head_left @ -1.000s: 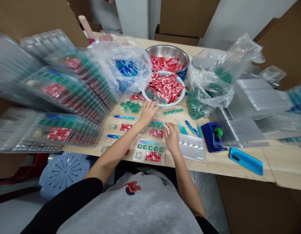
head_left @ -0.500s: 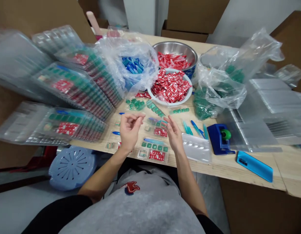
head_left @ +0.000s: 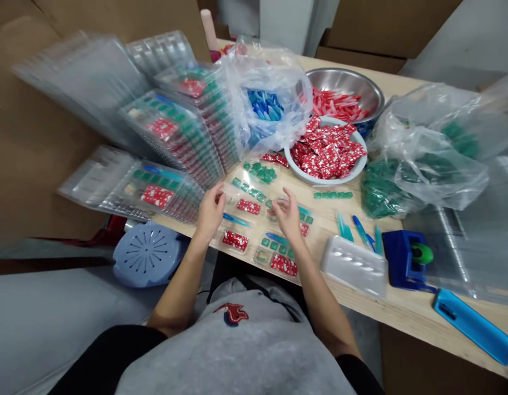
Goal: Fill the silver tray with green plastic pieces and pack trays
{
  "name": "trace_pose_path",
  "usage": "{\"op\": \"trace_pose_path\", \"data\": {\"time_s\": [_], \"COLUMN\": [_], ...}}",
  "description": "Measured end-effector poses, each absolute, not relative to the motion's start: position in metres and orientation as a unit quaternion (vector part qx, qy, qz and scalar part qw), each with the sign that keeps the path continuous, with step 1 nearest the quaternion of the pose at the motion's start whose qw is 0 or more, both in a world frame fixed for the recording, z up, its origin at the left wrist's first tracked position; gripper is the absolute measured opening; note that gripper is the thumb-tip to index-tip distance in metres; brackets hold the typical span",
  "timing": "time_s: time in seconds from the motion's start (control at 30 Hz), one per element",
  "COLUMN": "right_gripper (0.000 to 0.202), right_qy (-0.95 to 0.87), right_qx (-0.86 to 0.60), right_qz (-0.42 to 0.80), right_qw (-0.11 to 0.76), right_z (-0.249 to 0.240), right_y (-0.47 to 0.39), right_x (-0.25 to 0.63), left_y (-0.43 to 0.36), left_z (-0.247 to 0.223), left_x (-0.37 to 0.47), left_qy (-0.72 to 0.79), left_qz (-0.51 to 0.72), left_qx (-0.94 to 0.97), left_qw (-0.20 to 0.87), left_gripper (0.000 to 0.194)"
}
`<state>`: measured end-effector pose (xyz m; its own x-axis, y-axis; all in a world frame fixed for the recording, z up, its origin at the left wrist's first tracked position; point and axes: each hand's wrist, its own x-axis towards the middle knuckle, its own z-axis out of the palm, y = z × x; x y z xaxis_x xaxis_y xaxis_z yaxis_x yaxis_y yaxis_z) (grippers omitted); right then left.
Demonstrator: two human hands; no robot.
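Several clear plastic trays [head_left: 258,255] lie near the table's front edge, with red packets, green squares and blue pens in them. My left hand [head_left: 212,211] is at the left side of these trays, its thumb and fingertips drawn together; anything between them is too small to make out. Over the right-hand trays hovers my right hand [head_left: 287,215], fingers curved and apart, holding nothing visible. Beyond the hands lie a pile of small green pieces [head_left: 260,172] and a row of green squares [head_left: 333,195].
Stacks of filled trays [head_left: 175,131] rise at the left. Behind stand a bag of blue pieces [head_left: 265,105], a bowl of red packets [head_left: 328,151] and a steel bowl [head_left: 373,96]. At the right are a blue tape dispenser [head_left: 402,260] and a phone [head_left: 472,325].
The view has swung left, so the table appears further right. My hands remain apart above the trays; the clear piece with green squares near my right hand now lies lower, among the trays.
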<state>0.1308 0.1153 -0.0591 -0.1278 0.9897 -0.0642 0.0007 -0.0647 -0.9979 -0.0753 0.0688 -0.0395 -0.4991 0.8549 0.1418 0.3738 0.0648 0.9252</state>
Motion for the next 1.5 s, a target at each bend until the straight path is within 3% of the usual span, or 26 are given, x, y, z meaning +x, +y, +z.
{"op": "trace_pose_path", "data": {"time_s": [0.23,0.53,0.83,1.1,1.2,1.37,1.5], "right_gripper": [0.030,0.032,0.031,0.024,0.024,0.025,0.023], "right_qy": [-0.597,-0.676,-0.725,-0.746,-0.706,-0.597,-0.514], "right_qx": [-0.528,-0.585,-0.611,-0.578,-0.605,-0.672,-0.712], "right_qz": [0.491,0.378,0.249,0.159,0.114,0.036,-0.003], "right_qw": [0.351,0.240,0.196,0.290,0.351,0.438,0.479], "right_z": [-0.087,-0.075,-0.063,-0.049,-0.048,-0.048,-0.049], "right_y": [0.134,0.154,0.137,0.084,0.052,-0.001,-0.038], "right_x": [0.098,0.084,0.075,0.137,0.194,0.292,0.338], "left_y": [0.076,0.084,0.080,0.084,0.094,0.120,0.146], "left_z": [-0.074,-0.083,-0.069,-0.050,-0.046,-0.047,-0.043], "left_x": [-0.082,-0.084,-0.077,-0.039,0.004,0.102,0.162], "left_qy": [0.752,0.795,0.808,0.740,0.605,0.445,0.400], "left_qz": [0.427,0.291,0.180,0.238,0.290,0.255,0.254], "left_qx": [0.469,0.508,0.541,0.624,0.733,0.835,0.855], "left_qw": [0.179,0.163,0.152,0.079,0.116,0.200,0.212], "left_gripper": [0.024,0.034,0.036,0.042,0.032,0.017,0.020]}}
